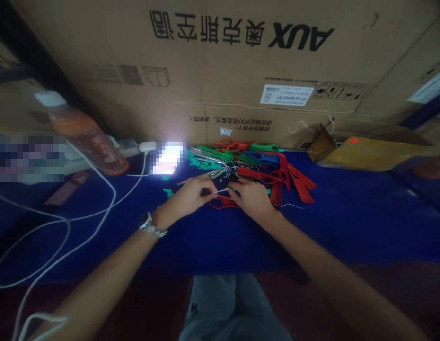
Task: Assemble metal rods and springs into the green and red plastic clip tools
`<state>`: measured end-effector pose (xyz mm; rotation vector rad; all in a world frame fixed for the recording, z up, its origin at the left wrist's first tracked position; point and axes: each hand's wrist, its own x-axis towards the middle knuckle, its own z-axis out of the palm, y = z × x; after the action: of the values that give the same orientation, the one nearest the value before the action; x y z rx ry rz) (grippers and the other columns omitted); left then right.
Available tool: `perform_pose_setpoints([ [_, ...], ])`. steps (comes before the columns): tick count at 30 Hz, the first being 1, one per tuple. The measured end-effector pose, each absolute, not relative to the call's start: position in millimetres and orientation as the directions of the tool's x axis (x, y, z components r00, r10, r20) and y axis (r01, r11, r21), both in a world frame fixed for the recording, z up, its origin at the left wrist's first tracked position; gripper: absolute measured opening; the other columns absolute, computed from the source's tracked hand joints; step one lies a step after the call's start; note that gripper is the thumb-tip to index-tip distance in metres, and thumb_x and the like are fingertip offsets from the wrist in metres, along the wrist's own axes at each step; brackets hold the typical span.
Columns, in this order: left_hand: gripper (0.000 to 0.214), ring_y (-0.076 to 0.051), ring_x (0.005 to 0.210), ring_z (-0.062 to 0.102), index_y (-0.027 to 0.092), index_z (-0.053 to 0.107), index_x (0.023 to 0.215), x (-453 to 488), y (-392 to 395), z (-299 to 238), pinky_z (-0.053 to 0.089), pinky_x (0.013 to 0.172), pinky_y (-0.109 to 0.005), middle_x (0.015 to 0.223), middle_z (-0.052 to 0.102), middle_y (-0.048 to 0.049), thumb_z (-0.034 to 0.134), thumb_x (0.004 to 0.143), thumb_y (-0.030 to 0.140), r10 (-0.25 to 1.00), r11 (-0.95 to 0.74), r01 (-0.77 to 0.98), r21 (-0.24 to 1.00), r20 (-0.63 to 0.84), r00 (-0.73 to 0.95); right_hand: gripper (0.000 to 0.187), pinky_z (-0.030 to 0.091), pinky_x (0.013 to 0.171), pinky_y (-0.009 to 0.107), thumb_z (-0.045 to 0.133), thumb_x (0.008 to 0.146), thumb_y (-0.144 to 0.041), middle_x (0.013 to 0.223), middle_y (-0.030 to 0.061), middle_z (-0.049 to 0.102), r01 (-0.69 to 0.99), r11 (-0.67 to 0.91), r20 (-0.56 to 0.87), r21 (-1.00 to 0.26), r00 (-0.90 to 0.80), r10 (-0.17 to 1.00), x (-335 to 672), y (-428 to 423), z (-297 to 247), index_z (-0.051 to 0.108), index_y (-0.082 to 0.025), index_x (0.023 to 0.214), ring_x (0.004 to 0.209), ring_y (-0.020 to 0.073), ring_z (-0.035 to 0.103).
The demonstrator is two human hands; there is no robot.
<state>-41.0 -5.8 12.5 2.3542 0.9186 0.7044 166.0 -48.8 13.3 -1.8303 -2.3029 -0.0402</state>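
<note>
A thin white string [222, 190] runs between my two hands, low over the blue table surface. The fingertips of my left hand [189, 195] pinch one end of it; a watch circles that wrist. My right hand [254, 195] is closed on the string from the other side, its fingers curled down. Just beneath lies a red plastic piece [224, 203] with a cut-out. Beyond the fingers is a heap of flat plastic pieces: red ones [301, 183], green ones [223, 154], a blue one [263, 157] and teal ones [206, 164]. Thin metal rods and loose string are mixed in.
A large cardboard box [206, 85] stands behind the heap. On the left are a lit phone [168, 159], a drink bottle [90, 137] and looping white cable [113, 194]. A yellow package [369, 154] lies at the right, and loose string [293, 206] trails nearby.
</note>
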Motion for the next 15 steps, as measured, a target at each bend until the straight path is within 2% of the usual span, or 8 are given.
perform_pose_setpoints([
  [5, 0.004, -0.013, 0.076, 0.06, 0.018, 0.069, 0.083, -44.3, -10.0, 11.6, 0.048, 0.068, -0.025, 0.096, 0.062, -0.0036, 0.068, 0.087, 0.018, 0.705, -0.652, 0.415, 0.635, 0.304, 0.641, 0.029, 0.041, 0.059, 0.029, 0.049, 0.1, -0.04, 0.105, 0.0042, 0.073, 0.97, 0.225, 0.184, -0.095, -0.205, 0.961, 166.5, -49.5, 12.9, 0.074, -0.029, 0.111, 0.082, 0.022, 0.07],
  [11, 0.007, -0.016, 0.076, 0.061, 0.018, 0.065, 0.082, -42.4, -10.3, 10.9, 0.049, 0.07, -0.029, 0.088, 0.064, -0.003, 0.061, 0.087, 0.015, 0.695, -0.682, 0.468, 0.562, 0.299, 0.654, 0.029, 0.042, 0.062, 0.028, 0.049, 0.1, -0.04, 0.106, 0.0036, 0.073, 0.967, 0.207, 0.181, -0.146, -0.179, 0.967, 165.7, -48.7, 12.4, 0.074, -0.03, 0.111, 0.084, 0.0208, 0.07],
  [13, 0.003, -0.019, 0.083, 0.063, 0.018, 0.062, 0.09, -39.5, -13.8, 11.4, 0.051, 0.077, -0.033, 0.093, 0.065, -0.0038, 0.06, 0.087, 0.018, 0.702, -0.693, 0.502, 0.518, 0.323, 0.635, 0.028, 0.043, 0.065, 0.027, 0.051, 0.099, -0.04, 0.105, 0.0031, 0.073, 0.959, 0.199, 0.189, -0.203, -0.161, 0.969, 166.8, -46.8, 12.4, 0.075, -0.03, 0.109, 0.086, 0.0207, 0.07],
  [15, 0.021, -0.024, 0.097, 0.064, 0.018, 0.058, 0.107, -35.5, -18.8, 13.2, 0.05, 0.087, -0.041, 0.107, 0.064, -0.0073, 0.063, 0.087, 0.023, 0.713, -0.698, 0.552, 0.457, 0.362, 0.601, 0.026, 0.045, 0.068, 0.027, 0.053, 0.098, -0.04, 0.103, 0.0024, 0.074, 0.941, 0.2, 0.203, -0.274, -0.147, 0.968, 168.9, -44.3, 12.6, 0.075, -0.029, 0.107, 0.087, 0.0206, 0.071],
])
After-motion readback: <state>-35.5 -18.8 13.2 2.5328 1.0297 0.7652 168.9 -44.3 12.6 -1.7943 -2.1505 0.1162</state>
